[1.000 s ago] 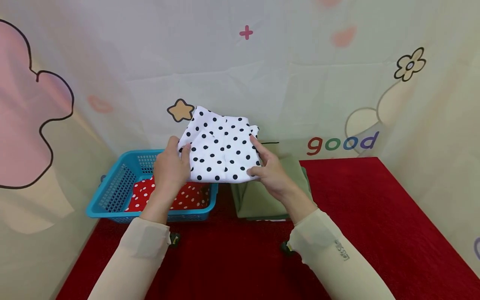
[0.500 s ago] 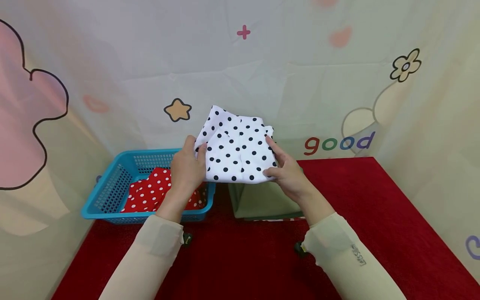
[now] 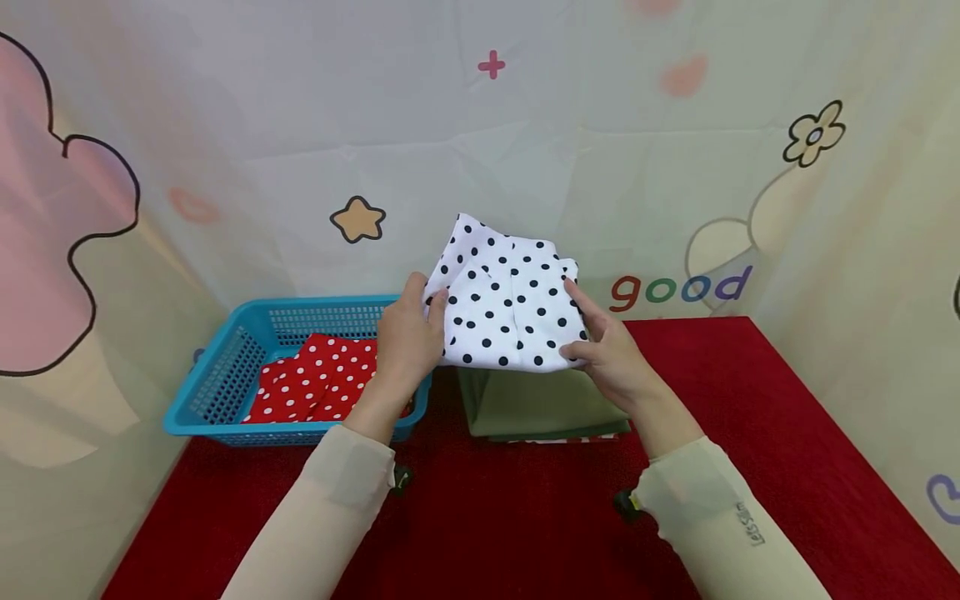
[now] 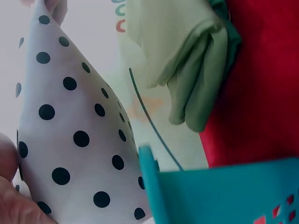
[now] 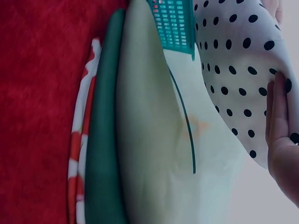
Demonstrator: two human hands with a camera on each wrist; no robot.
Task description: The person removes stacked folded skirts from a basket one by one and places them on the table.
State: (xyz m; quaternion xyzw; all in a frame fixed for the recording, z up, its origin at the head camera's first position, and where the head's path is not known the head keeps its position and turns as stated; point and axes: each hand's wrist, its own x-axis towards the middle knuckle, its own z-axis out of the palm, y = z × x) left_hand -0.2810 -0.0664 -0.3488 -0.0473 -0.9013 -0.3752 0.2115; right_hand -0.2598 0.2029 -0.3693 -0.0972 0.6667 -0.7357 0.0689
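Observation:
A folded white cloth with black polka dots (image 3: 510, 308) is held up between both hands in the head view. My left hand (image 3: 408, 337) grips its left edge, thumb on the near face. On the opposite edge, my right hand (image 3: 611, 350) pinches the cloth, with fingers spread along its underside in the right wrist view. Below the cloth lies a stack of folded fabric: light green cloth (image 3: 551, 404) on top, dark green cloth (image 5: 103, 140) beneath, and a red-and-white cloth (image 5: 80, 154) at the bottom. The raised cloth hides the back of this stack.
Left of the stack stands a blue plastic basket (image 3: 202, 400), holding a red cloth with white dots (image 3: 315, 379). Both rest on a red-covered table (image 3: 510, 517). A printed curtain (image 3: 420, 100) hangs close behind and along the sides.
Both hands have carried the dotted white cloth to the right, from partly over the basket to over the green stack. More of the red cloth in the basket now shows.

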